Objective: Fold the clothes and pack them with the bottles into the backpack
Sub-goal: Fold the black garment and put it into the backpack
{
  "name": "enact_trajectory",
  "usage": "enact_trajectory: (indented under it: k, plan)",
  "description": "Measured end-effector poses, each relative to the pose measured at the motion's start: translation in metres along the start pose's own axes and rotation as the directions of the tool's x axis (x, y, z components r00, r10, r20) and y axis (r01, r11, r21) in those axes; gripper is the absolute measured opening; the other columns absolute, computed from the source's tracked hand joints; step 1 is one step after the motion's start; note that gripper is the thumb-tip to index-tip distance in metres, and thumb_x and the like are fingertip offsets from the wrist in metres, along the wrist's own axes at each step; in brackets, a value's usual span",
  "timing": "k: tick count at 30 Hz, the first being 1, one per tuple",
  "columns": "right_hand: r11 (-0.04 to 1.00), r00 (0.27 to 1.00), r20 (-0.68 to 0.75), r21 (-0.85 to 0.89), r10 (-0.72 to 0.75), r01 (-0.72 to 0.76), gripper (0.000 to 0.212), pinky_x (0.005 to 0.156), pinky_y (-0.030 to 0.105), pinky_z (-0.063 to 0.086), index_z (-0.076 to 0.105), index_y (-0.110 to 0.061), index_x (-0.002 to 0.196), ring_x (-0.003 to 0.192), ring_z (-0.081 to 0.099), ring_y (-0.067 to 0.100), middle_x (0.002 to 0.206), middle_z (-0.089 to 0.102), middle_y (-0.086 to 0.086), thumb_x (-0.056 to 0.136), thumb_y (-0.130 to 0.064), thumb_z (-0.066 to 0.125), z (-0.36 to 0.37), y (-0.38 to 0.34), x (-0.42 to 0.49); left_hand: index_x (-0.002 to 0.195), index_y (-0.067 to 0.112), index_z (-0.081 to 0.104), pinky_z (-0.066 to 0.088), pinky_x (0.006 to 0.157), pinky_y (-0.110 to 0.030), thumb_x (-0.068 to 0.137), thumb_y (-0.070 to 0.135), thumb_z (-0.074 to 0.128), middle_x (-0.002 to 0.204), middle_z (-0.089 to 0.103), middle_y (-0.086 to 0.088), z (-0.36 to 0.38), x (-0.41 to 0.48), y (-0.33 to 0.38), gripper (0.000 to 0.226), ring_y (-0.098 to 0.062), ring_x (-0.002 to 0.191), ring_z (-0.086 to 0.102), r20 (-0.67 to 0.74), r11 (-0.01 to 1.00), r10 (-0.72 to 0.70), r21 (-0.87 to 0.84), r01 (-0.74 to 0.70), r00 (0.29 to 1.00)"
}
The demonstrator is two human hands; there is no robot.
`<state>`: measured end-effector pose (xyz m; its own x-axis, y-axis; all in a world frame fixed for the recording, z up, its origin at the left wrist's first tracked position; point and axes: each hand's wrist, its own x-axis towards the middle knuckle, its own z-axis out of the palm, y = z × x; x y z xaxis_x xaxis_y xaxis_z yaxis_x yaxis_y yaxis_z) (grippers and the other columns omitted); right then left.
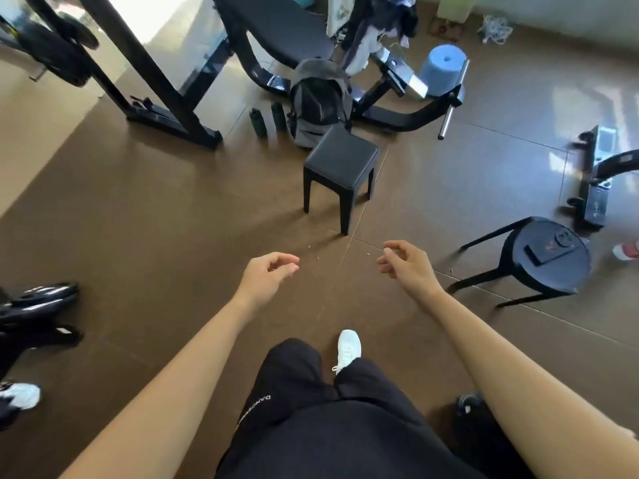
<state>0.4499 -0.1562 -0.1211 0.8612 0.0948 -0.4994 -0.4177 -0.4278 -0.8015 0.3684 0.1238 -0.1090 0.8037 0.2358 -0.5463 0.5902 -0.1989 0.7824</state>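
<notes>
Both bare arms are stretched out in front, over the brown floor [155, 219]. The left hand [268, 273] hangs in mid-air, its fingers [288, 261] loosely curled with the thumb close to the tips, and there is nothing in them. The right hand [403, 259] mirrors it: fingers [389, 258] relaxed and half bent, also holding nothing. The hands are apart, with a floor seam running between them.

Up ahead, well beyond both hands, the grey-and-black backpack [320, 102] stands upright on the floor against the frame of the weight bench [276, 32]. Just to its left are the two dark green bottles, one [258, 122] and the other [278, 115], both upright and side by side on the floor. And the clothes [366, 39], dark and pale pieces, hang draped over the machine behind and above the backpack.

A square black stool [342, 160] stands between the hands and the backpack, just in front of the pack. Off to the right is a round black stool [549, 257] with something flat and dark on its seat, though I cannot tell what. A blue foam roller [444, 72] sits on the bench's far bar. Down below, one white shoe [349, 347] pokes out from black trousers.
</notes>
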Motion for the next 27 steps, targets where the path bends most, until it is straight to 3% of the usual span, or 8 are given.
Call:
enact_trajectory:
  k: [5,15,22,27]
  plan:
    - [0.999,1.000,0.012,-0.033,0.022,-0.021,0.026,0.076,0.023,0.054,0.060,-0.013,0.129,0.091,0.069,0.019,0.101,0.071,0.006,0.106,-0.019,0.051,-0.007,-0.058,0.093,0.099,0.020,0.077,0.055,0.091,-0.036,0.096,0.009,0.067,0.105,0.076,-0.017,-0.011,0.074,0.039,0.016,-0.016,0.089,0.067,-0.011,0.997,-0.034,-0.064,0.033,0.999]
    - [0.994,0.983,-0.152,0.035,0.107,-0.103,0.021,0.073,0.025,0.049,0.061,-0.014,0.124,0.083,0.066,0.019,0.099,0.071,0.008,0.106,-0.018,0.051,-0.054,-0.111,0.249,0.107,0.022,0.075,0.055,0.091,-0.026,0.101,0.015,0.063,0.107,0.075,-0.002,0.007,0.286,0.158,0.015,-0.016,0.100,0.069,0.201,0.993,0.071,0.079,-0.089,0.977]
    - [0.972,0.959,-0.200,0.158,0.203,-0.173,0.015,0.069,0.023,0.053,0.066,-0.012,0.114,0.074,0.068,0.017,0.095,0.073,0.010,0.103,-0.012,0.056,-0.157,-0.111,0.362,0.105,0.015,0.075,0.054,0.085,-0.031,0.098,0.008,0.064,0.105,0.076,-0.011,0.099,0.406,0.259,0.015,-0.019,0.092,0.068,0.329,0.974,0.060,0.189,-0.128,0.942]
    - [0.975,0.970,-0.133,0.119,0.203,-0.187,0.015,0.065,0.018,0.051,0.069,-0.012,0.110,0.071,0.067,0.014,0.093,0.074,0.010,0.100,-0.011,0.058,-0.253,-0.112,0.457,0.106,0.019,0.076,0.053,0.083,-0.027,0.099,0.013,0.064,0.102,0.075,0.002,0.187,0.479,0.333,0.015,-0.009,0.092,0.067,0.265,0.973,0.027,0.215,-0.086,0.964]
